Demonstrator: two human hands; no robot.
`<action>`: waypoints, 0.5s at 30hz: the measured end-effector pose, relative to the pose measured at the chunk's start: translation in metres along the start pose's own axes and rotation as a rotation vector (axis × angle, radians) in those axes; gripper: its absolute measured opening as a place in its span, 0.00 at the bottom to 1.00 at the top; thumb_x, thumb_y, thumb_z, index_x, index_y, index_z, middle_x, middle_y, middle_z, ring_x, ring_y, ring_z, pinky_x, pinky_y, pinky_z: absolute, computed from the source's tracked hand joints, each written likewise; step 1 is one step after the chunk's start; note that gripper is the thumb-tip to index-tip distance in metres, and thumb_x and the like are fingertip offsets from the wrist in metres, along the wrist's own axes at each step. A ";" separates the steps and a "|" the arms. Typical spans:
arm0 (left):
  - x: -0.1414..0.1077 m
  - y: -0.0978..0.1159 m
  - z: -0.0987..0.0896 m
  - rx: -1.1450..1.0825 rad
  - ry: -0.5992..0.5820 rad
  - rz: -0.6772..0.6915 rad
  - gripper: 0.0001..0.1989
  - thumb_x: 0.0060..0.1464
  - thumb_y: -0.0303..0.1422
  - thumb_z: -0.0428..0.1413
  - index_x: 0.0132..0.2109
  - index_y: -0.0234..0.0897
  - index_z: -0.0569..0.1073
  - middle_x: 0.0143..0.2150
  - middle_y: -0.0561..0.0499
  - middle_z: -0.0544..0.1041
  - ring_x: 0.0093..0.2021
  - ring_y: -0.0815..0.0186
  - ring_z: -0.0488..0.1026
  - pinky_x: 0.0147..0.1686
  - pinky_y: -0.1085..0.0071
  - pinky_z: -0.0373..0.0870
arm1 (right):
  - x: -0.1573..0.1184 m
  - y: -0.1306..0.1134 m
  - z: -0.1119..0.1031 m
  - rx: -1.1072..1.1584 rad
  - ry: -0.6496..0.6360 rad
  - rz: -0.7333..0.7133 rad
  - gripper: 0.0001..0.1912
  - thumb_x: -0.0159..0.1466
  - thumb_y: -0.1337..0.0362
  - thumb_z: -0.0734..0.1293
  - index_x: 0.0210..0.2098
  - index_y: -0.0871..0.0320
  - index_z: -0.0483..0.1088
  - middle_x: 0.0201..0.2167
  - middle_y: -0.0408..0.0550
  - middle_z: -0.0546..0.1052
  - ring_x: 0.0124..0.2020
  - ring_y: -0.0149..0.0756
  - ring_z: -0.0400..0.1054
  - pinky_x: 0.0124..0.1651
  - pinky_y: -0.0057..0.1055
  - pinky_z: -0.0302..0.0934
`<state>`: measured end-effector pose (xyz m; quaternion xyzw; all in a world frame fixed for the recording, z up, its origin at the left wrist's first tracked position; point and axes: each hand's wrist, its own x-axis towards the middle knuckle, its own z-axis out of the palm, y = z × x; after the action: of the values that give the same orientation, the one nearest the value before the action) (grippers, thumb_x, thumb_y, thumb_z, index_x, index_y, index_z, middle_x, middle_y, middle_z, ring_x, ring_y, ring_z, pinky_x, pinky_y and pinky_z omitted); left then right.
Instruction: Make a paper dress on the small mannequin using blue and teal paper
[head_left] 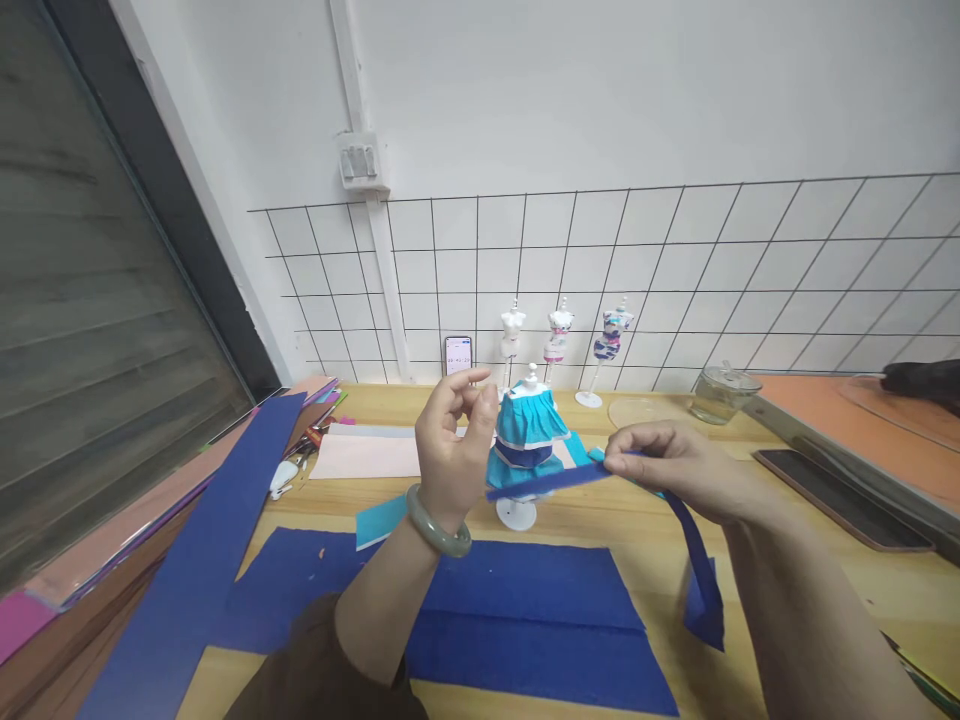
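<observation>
White wall (637, 90): rising behind a crowded wooden bench (652, 540).
Blue strip (551, 482): stretched across in front of the dressed form (529, 420), with left end (496, 494) free and tail (703, 575) drooping toward the bench; cannot tell whether touching the form.
Right hand (667, 460): closed in a pinch on the strip, partway along.
Left hand (456, 440): curled half open, apparently empty, just beside the form.
Tail: likely to twist or snag if pulled, being slack and bent.
Left end: liable to swing off line, held by only one pinch.
Dressed form: could tip if nudged, given the small round base (516, 514).
</observation>
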<state>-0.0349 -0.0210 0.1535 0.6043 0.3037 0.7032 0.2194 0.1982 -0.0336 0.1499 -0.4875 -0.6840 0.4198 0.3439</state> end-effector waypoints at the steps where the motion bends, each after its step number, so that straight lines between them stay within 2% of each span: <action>1: 0.001 -0.002 0.000 -0.011 0.006 -0.013 0.09 0.56 0.35 0.53 0.43 0.37 0.70 0.27 0.54 0.68 0.30 0.72 0.68 0.34 0.73 0.67 | 0.000 0.000 0.000 -0.024 -0.081 0.010 0.17 0.51 0.50 0.71 0.25 0.58 0.74 0.21 0.43 0.71 0.23 0.29 0.59 0.27 0.28 0.54; 4: 0.004 -0.011 0.002 0.017 -0.021 -0.057 0.11 0.55 0.35 0.55 0.45 0.38 0.69 0.35 0.50 0.72 0.38 0.69 0.70 0.40 0.71 0.67 | 0.001 -0.001 0.003 -0.097 -0.338 0.054 0.16 0.52 0.51 0.71 0.26 0.58 0.75 0.25 0.45 0.75 0.28 0.33 0.66 0.33 0.30 0.59; 6: 0.005 -0.018 0.004 0.057 -0.096 -0.097 0.15 0.53 0.34 0.56 0.48 0.38 0.68 0.42 0.48 0.73 0.45 0.65 0.70 0.44 0.68 0.67 | 0.004 0.002 0.008 -0.139 -0.447 0.058 0.15 0.53 0.52 0.70 0.28 0.59 0.76 0.27 0.46 0.77 0.30 0.33 0.67 0.35 0.30 0.60; 10: 0.004 -0.029 0.008 0.075 -0.252 -0.165 0.17 0.54 0.34 0.55 0.52 0.40 0.66 0.51 0.45 0.72 0.54 0.62 0.67 0.52 0.63 0.63 | 0.014 0.014 0.018 -0.241 -0.494 0.079 0.18 0.53 0.50 0.69 0.31 0.59 0.77 0.29 0.48 0.78 0.31 0.36 0.69 0.37 0.31 0.61; 15: 0.001 -0.035 0.010 0.078 -0.311 -0.190 0.20 0.54 0.35 0.55 0.54 0.41 0.66 0.52 0.45 0.72 0.55 0.61 0.67 0.54 0.59 0.61 | 0.021 0.025 0.022 -0.327 -0.465 0.114 0.20 0.52 0.49 0.69 0.36 0.57 0.77 0.32 0.47 0.78 0.35 0.38 0.70 0.38 0.31 0.63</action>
<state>-0.0272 0.0068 0.1305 0.6824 0.3486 0.5652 0.3057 0.1826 -0.0147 0.1192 -0.4647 -0.7745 0.4233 0.0706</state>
